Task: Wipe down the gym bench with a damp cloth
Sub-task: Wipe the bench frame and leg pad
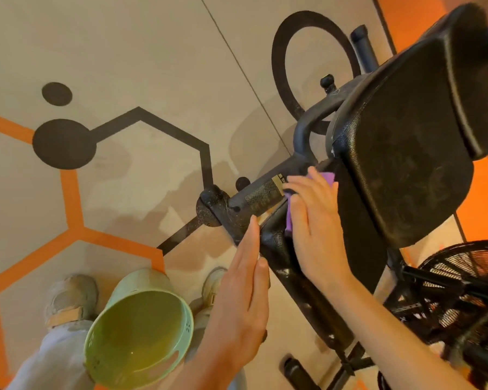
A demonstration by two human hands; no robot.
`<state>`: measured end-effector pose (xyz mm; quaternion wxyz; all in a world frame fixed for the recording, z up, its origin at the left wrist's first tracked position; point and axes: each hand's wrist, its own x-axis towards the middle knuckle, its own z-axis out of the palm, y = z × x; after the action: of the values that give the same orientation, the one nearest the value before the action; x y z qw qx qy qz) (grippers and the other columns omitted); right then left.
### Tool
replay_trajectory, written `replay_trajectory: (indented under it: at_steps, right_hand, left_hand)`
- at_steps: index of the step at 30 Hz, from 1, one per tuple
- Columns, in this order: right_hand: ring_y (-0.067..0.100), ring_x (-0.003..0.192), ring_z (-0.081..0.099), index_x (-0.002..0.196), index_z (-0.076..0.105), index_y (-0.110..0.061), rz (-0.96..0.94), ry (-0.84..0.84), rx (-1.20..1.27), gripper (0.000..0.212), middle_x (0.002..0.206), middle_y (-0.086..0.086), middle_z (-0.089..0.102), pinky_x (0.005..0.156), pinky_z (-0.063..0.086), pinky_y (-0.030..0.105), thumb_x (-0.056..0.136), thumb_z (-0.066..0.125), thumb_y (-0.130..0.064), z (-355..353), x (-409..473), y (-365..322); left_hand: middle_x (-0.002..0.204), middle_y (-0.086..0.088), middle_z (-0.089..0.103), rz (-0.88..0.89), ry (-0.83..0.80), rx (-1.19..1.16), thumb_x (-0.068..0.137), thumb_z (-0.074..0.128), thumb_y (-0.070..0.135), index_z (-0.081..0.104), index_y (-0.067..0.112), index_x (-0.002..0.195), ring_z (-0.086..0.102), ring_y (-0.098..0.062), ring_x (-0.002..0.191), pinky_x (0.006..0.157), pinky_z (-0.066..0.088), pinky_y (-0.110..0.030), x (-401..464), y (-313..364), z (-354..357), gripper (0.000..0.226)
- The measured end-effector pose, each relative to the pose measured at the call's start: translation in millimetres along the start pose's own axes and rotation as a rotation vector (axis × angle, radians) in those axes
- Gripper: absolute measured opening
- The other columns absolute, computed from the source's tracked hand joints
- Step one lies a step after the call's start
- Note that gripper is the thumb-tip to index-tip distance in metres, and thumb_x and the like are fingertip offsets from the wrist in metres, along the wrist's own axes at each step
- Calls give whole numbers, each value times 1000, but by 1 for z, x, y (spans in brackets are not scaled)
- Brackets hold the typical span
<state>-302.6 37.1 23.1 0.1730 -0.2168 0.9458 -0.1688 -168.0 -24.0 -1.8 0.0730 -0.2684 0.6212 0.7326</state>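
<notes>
Gym bench (pixel 400 164) fills the right half of the view, its black textured pads angled up on a dark metal frame (pixel 265 198) that stands on the patterned floor (pixel 124 66). The right hand (pixel 316 220) lies flat over the purple cloth (pixel 328 178), pressing it against the frame just beside the pad's lower edge; its grip is spread and flat, not clenched, with the cloth pinned under palm and fingers. The left hand (pixel 243 285) is open and empty, fingers straight, edge resting on the frame bar.

The cloth looks soft and limp (probably slick when wet), so a flat palm suits it better than a pinch. The bench itself looks heavy and rigid, so I'd judge it won't shift under wiping pressure. The pebbled vinyl may hold grime in its grain.

Around it: a pale green bucket (pixel 141 333) of water sits on the floor between the person's shoes, close enough to kick. A black fan (pixel 462 280) crowds the bench's right side.
</notes>
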Motion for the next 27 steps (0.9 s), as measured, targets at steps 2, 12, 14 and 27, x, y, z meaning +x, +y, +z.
replay_trajectory:
  at_steps: [2,12,14,27]
  right_hand:
    - [0,141,25,128,55,-26,-160,-115,-3,38,139,-15,46,121,15,41,101,31,-35,7,-40,-16]
    - [10,144,25,131,55,-18,-189,-86,-151,41,144,-3,47,122,12,42,101,30,-31,12,-30,-11]
    - [5,148,6,145,31,-31,-285,-162,-130,44,156,-17,23,122,6,40,102,28,-34,10,-57,-2]
    - [23,143,23,149,16,-17,-185,264,-691,86,155,3,18,116,25,44,79,65,-26,53,-88,20]
  left_hand:
    - [151,36,22,15,-55,-46,99,17,49,13,45,151,20,23,135,107,18,2,1,-2,-8,52]
    - [148,43,21,126,-125,109,96,16,55,13,52,148,13,29,132,104,9,5,4,-23,-28,53]
    - [138,54,21,168,-134,99,96,17,55,12,57,145,16,29,132,106,14,2,8,-27,-28,49]
    - [152,35,24,589,-246,81,94,15,55,17,42,152,17,16,141,116,15,-9,56,-52,-33,59]
